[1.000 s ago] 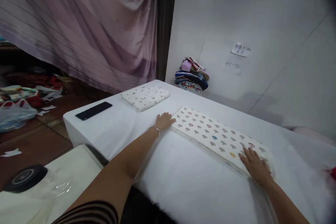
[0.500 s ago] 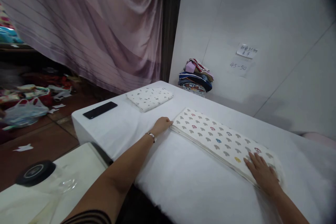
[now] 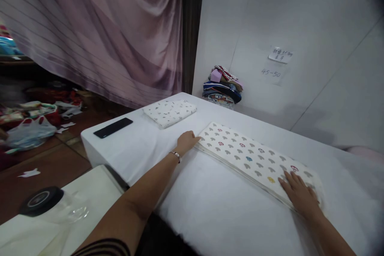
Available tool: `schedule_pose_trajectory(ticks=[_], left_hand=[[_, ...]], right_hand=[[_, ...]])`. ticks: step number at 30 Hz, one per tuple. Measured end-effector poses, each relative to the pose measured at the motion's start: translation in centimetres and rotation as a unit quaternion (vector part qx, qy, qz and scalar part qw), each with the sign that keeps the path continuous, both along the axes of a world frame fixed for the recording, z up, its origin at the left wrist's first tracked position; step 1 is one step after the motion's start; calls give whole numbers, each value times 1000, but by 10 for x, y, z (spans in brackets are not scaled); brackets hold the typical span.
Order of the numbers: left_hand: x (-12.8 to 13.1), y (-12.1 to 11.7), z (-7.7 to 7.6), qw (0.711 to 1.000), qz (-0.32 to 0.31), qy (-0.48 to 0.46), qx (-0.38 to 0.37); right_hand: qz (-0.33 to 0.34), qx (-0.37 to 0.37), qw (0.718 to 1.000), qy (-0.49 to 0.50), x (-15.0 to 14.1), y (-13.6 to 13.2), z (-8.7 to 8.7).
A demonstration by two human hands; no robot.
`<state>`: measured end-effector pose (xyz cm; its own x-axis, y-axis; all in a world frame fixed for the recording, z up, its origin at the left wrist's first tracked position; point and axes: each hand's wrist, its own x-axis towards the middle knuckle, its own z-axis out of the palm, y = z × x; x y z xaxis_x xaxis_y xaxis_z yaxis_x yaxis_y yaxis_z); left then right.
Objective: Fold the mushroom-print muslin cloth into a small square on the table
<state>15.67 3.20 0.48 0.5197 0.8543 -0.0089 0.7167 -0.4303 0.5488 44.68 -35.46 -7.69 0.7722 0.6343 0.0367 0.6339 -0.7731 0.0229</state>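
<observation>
A long folded white cloth (image 3: 237, 154) printed with grey shapes and a few coloured ones lies in layers across the white-covered table (image 3: 210, 204). At its left end my left hand (image 3: 187, 142) pinches the corner between thumb and fingers. My right hand (image 3: 300, 194) rests flat on top of the right end, fingers spread. Farther back, a second folded white cloth (image 3: 171, 113) with small dark prints lies on the table, touched by neither hand.
A black phone (image 3: 113, 127) lies by the table's left edge. At lower left, a pale surface bears a clear container with a black lid (image 3: 42, 201). Folded clothes (image 3: 222, 87) are stacked by the wall. A pink curtain (image 3: 129, 28) hangs behind; a plastic bag (image 3: 31, 131) sits on the floor.
My left hand has shifted slightly right, its thumb now farther over the cloth's corner. My right hand stays almost in place. The camera view has moved a little.
</observation>
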Motion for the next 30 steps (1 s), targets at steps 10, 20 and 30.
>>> schedule_pose_trajectory(ticks=[10, 20, 30], left_hand=[[2, 8, 10, 996, -52, 47, -57], [0, 8, 8, 990, -49, 98, -85], [3, 8, 9, 988, -56, 124, -74]], right_hand=[[22, -36, 999, -2, -1, 1, 4], [-3, -16, 1000, 7, -3, 4, 3], [-22, 37, 999, 15, -8, 7, 6]])
